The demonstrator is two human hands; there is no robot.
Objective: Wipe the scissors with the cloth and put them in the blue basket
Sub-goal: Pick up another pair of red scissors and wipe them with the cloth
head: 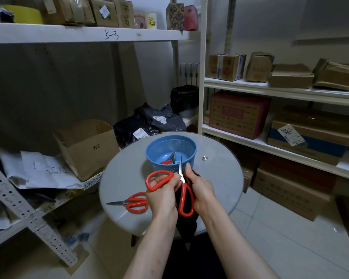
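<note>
Lower centre, left hand (162,195) grips the splayed scissors (184,200) by a handle, exposing a blade for the right hand (201,190) clutching the cloth (186,222).

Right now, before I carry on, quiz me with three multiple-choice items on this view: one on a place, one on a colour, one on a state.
1. Where does the spare pair of scissors lie?
A. On the table, on its left side
B. In a drawer
C. On a chair

2. What colour are the handles of the held scissors?
A. Blue
B. Red
C. Black

3. How do the held scissors' blades stand?
A. Shut together
B. Spread apart
C. Broken off

Answers:
1 A: it lies flat on the glass top, beside the left hand.
2 B: both loops are red.
3 B: the left hand grips one loop out to the side, while the right hand holds the cloth round a blade.
</note>
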